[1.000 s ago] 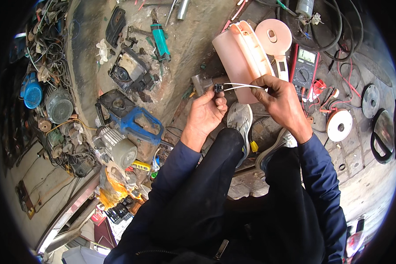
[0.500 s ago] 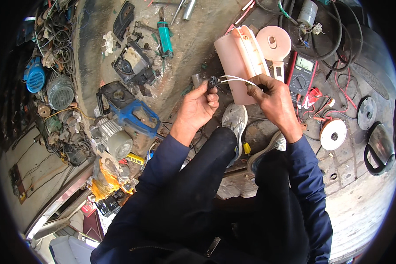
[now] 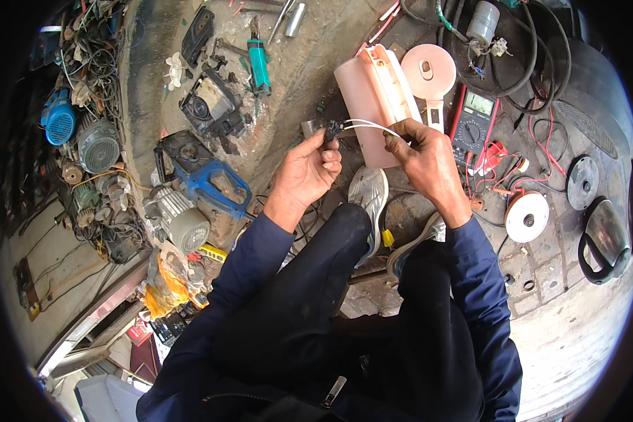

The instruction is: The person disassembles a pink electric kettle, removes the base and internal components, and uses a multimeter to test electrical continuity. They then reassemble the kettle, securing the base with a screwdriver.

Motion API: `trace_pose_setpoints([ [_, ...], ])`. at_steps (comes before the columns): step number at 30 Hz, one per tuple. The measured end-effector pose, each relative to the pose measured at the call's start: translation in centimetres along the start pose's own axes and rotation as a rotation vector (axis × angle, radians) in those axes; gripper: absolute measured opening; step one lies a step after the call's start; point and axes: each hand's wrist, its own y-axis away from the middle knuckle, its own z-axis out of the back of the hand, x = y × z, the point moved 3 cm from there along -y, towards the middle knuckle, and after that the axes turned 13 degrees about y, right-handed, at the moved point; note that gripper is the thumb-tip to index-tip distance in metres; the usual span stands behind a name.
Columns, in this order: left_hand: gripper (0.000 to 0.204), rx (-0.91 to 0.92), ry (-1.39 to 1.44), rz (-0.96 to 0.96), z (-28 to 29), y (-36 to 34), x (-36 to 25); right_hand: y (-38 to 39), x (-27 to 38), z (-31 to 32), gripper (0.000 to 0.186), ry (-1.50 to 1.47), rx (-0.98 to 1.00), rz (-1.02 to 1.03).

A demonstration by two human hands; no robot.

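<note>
My left hand (image 3: 307, 172) pinches a small black electrical part (image 3: 333, 131) between thumb and fingertips. Two thin white wires (image 3: 369, 124) arc from that part across to my right hand (image 3: 432, 163), whose thumb and fingers are closed on them. Where the wires end is hidden in the right-hand fingers. Just beyond the hands, a pale pink plastic jug-like housing (image 3: 355, 91) lies on its side, and the wires pass in front of it. A round pink lid (image 3: 429, 67) lies to its right.
To the right are a red-edged multimeter (image 3: 472, 126) with leads, a white disc-shaped base (image 3: 527, 216) and a metal kettle body (image 3: 608, 239). On the left lie a blue-handled tool (image 3: 218, 190), a grey motor (image 3: 183, 221) and a green tool (image 3: 259, 65). My shoes (image 3: 368, 193) are close below the hands.
The whole view has shifted slightly, so the surroundings appear a little farther left. Both hands keep their grips on the black part and the white wires, with hardly any change between them.
</note>
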Motion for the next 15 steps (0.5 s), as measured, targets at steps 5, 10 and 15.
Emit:
trace_pose_setpoints([
  [5,0.012,-0.044,0.027,0.014,0.01,-0.18,-0.02,0.06,0.01,0.02,0.022,-0.002,0.015,-0.012],
  [10,0.013,-0.041,0.034,0.019,0.03,-0.27,0.05,0.04,-0.05,-0.02,0.021,-0.007,0.014,-0.012],
  [15,0.021,-0.036,-0.003,0.001,0.21,-0.29,0.03,0.05,-0.02,-0.07,0.022,0.003,0.02,-0.017],
])
